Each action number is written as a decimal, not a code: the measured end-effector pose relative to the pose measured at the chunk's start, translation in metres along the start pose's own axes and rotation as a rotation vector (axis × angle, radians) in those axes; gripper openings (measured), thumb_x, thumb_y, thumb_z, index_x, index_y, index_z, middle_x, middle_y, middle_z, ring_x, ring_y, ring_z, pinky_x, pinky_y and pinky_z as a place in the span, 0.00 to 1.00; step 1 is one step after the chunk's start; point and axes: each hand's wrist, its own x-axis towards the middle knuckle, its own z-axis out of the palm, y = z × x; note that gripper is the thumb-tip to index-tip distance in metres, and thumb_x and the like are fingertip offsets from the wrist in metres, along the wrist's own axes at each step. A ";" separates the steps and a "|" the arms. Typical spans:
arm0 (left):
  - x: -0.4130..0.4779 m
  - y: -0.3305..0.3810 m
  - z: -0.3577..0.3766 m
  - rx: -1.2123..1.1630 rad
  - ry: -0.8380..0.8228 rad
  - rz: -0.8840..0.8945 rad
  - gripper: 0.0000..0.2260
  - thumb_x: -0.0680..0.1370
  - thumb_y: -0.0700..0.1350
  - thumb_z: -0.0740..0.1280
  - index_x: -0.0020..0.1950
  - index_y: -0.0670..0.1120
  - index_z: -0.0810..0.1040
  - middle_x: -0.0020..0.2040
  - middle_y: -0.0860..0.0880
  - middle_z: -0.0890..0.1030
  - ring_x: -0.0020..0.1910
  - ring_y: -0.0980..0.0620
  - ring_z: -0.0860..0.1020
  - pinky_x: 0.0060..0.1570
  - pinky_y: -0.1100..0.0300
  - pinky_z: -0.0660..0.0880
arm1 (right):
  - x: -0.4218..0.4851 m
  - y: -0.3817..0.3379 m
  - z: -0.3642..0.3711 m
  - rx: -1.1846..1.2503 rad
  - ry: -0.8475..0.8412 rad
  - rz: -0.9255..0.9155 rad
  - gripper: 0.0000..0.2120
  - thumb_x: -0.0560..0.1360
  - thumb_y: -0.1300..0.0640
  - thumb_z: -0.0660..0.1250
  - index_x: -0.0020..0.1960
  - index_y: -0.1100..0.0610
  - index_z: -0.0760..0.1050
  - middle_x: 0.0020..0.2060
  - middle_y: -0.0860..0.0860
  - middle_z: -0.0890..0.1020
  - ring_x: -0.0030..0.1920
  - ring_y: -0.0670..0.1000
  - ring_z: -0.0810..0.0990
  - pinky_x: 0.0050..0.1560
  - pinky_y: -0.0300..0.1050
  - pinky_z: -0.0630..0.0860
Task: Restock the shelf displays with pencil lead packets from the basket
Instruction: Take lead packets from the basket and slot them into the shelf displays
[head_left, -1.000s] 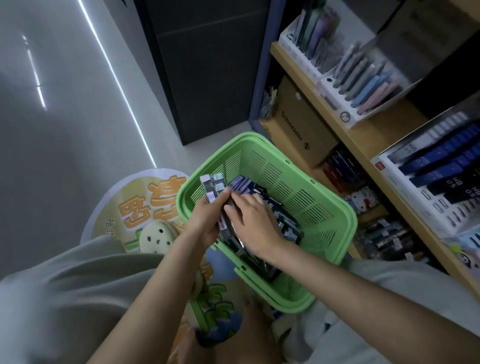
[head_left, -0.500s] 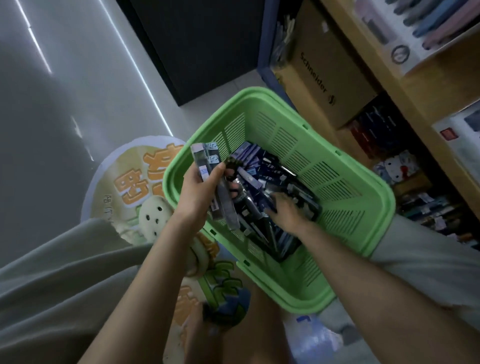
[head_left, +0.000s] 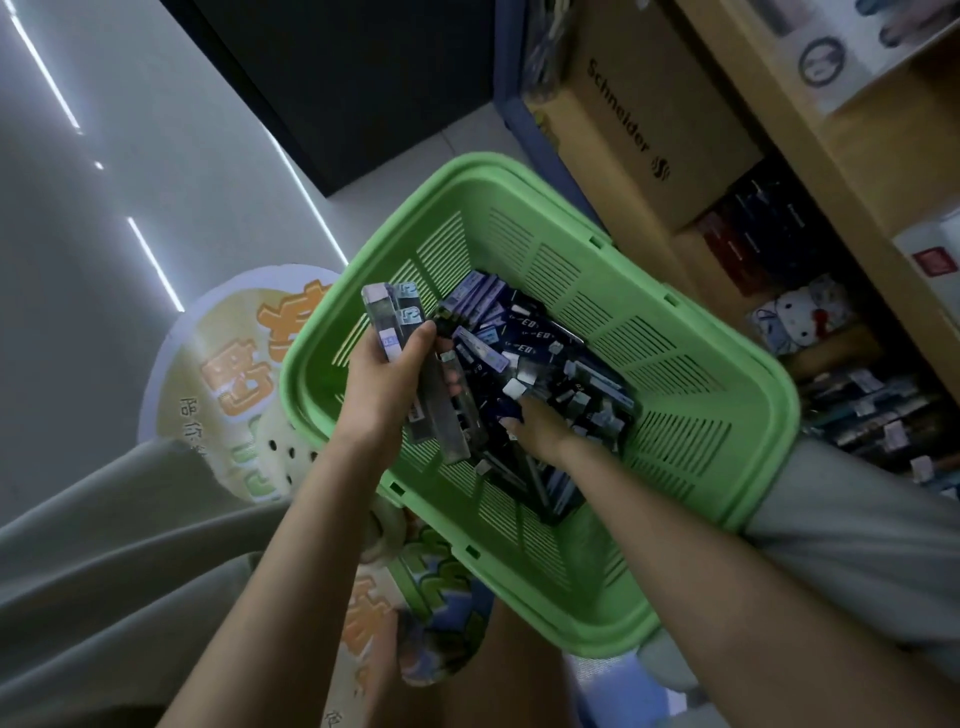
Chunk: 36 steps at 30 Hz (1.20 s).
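Observation:
A green slatted plastic basket sits on my lap area, tilted, holding a heap of dark blue pencil lead packets. My left hand grips a fanned stack of grey and blue lead packets at the basket's left rim. My right hand reaches down into the heap; its fingers are buried among the packets, so what they grip is hidden.
Wooden shelving rises on the right, with a brown Schneider carton, dark boxes and small packaged goods below. A round printed floor sticker lies at left. Grey trouser legs frame the bottom.
The view has tipped lower and closer to the basket. My right hand left the stack and dug into the heap of packets; my left hand kept its stack.

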 end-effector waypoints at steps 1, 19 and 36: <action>-0.001 0.000 0.002 0.026 0.030 -0.006 0.03 0.80 0.41 0.63 0.48 0.45 0.70 0.37 0.47 0.80 0.26 0.54 0.77 0.28 0.59 0.78 | -0.004 0.000 -0.003 0.015 0.013 0.000 0.25 0.83 0.54 0.55 0.75 0.64 0.55 0.74 0.59 0.60 0.73 0.58 0.61 0.70 0.49 0.62; -0.064 0.010 0.041 -0.115 -0.077 -0.138 0.07 0.78 0.46 0.66 0.53 0.44 0.73 0.38 0.46 0.80 0.28 0.52 0.80 0.24 0.58 0.77 | -0.162 -0.058 -0.072 0.404 0.197 -0.313 0.22 0.81 0.52 0.59 0.72 0.58 0.60 0.68 0.51 0.69 0.69 0.53 0.68 0.66 0.49 0.66; -0.140 0.040 0.072 -0.180 -0.239 -0.087 0.12 0.74 0.40 0.71 0.57 0.41 0.76 0.43 0.41 0.83 0.37 0.45 0.82 0.32 0.47 0.80 | -0.287 -0.029 -0.086 0.179 0.625 -0.522 0.15 0.81 0.49 0.58 0.57 0.58 0.77 0.45 0.55 0.82 0.44 0.53 0.81 0.47 0.47 0.78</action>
